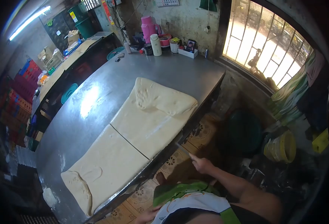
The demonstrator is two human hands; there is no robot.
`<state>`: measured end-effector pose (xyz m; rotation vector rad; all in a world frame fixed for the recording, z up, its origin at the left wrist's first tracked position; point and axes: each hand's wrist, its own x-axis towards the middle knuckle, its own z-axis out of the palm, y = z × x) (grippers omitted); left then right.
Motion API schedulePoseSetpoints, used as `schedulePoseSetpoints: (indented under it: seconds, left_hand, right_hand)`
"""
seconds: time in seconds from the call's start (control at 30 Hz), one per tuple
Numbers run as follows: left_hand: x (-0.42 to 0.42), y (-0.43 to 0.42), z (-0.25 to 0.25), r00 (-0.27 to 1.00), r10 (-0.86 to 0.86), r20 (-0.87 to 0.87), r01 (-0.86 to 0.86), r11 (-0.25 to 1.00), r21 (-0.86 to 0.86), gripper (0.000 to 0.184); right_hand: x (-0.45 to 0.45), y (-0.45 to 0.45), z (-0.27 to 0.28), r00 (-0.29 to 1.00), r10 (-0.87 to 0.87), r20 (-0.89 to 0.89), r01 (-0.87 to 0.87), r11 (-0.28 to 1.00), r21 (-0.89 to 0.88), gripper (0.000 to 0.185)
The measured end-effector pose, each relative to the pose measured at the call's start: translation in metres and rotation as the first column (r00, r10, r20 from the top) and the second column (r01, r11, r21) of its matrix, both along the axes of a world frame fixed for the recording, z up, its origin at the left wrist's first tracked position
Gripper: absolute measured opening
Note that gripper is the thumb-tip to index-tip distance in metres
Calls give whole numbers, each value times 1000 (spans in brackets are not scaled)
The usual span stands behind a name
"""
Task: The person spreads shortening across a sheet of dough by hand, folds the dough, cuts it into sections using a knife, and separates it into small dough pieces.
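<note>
Left dough half (105, 160) hugs the edge of the table (108, 89); a tug could drag it over! Left hand (148, 215) by the apron (196, 201), can't tell its grip. Right dough half (155, 125), then right hand (203, 165), curled round a thin blade (183, 149): careless swings could gouge.

Dough (138, 130) is pale cream; table (108, 86), silver-grey; floor tiles (171, 161), tan with dark floral motifs. Flask (148, 30) is bright pink, bucket (282, 147) yellow, basin (68, 94) teal, crate (31, 70) red. Worn garment (205, 201) shows white and green areas.
</note>
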<state>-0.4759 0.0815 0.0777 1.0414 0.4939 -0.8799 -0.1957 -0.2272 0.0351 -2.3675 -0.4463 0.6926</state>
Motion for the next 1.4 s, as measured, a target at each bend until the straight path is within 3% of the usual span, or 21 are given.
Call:
schedulePoseSetpoints:
  seconds: [0.13, 0.17, 0.23, 0.3, 0.33, 0.37, 0.43, 0.47, 0.5, 0.57, 0.63, 0.67, 0.77, 0.93, 1.07, 1.17, 1.2, 1.27, 1.3, 1.33, 1.4]
  left_hand:
    - [-39, 75, -60, 962, -166, 218, 182, 982, -55, 44]
    - [-32, 78, -57, 968, -130, 215, 147, 987, -64, 44]
    - [-5, 93, -46, 828, -387, 405, 320, 921, 224, 31]
    - [59, 89, 2, 784, -588, 200, 330, 667, 668, 20]
    - [82, 94, 17, 809, -386, 443, 54, 800, 598, 19]
    - [102, 99, 32, 743, -161, 650, -213, 864, 456, 17]
    - [141, 114, 103, 640, 15, 768, -60, 998, 30, 11]
    - [156, 115, 132, 466, 85, 881, 26, 994, -110, 13]
    - [167, 114, 156, 276, 181, 944, 136, 965, -225, 17]
    - [178, 115, 192, 224, 303, 926, 220, 910, -351, 33]
    - [191, 125, 218, 94, 184, 978, 404, 891, -207, 46]
    - [195, 125, 224, 99, 185, 978, 399, 893, -209, 46]
    - [212, 109, 234, -163, 84, 983, 350, 937, -22, 45]
    - [214, 92, 249, -77, -16, 997, 362, 931, 42, 43]
    - [205, 51, 254, 12, -66, 998, 571, 819, 48, 43]
    - [196, 8, 232, -60, 388, 920, 502, 808, -309, 44]
    - [193, 0, 236, -58, 385, 921, 508, 806, -304, 44]
    - [197, -5, 273, 63, 31, 998, 655, 752, -65, 43]
    - [196, -11, 283, 98, -156, 983, 729, 684, 36, 42]
    - [191, -26, 281, 99, -157, 983, 732, 681, 35, 42]
    - [182, -64, 266, -59, 154, 986, 602, 794, -88, 42]
  right_hand:
    - [35, 30, 29, 992, -93, 86, 81, 987, 137, 53]
    - [44, 38, 30, 985, -117, 128, 99, 985, 141, 53]
    - [56, 67, 27, 971, -136, 197, 107, 983, 152, 52]
    - [63, 108, 34, 970, -35, 239, 7, 993, 119, 52]
    - [67, 125, 40, 956, 6, 295, -34, 995, 91, 52]
    - [70, 139, 43, 937, 39, 347, -63, 996, 58, 52]
    - [82, 181, 42, 928, 158, 336, -141, 987, -75, 52]
    - [87, 205, 42, 914, 253, 318, -200, 961, -190, 52]
    - [95, 230, 43, 907, 288, 308, -240, 953, -187, 53]
    - [118, 289, 45, 891, 334, 307, -289, 940, -182, 54]
    - [144, 351, 33, 868, 362, 340, -309, 929, -202, 57]
    - [159, 383, 16, 847, 383, 368, -320, 921, -222, 60]
    - [190, 456, 1, 864, 370, 341, -297, 922, -247, 64]
    - [184, 444, 2, 879, 402, 255, -329, 901, -284, 67]
    - [139, 364, 12, 888, 425, 173, -370, 887, -277, 66]
    - [95, 288, 27, 903, 430, 6, -411, 865, -287, 65]
    - [80, 260, 29, 902, 425, -81, -431, 867, -252, 65]
    - [48, 210, 10, 877, 467, 110, -407, 846, -345, 70]
    - [33, 188, 14, 880, 463, 109, -404, 849, -342, 70]
    - [17, 166, 24, 866, 491, 95, -432, 831, -350, 74]
    - [-8, 123, 15, 863, 502, 57, -450, 815, -365, 79]
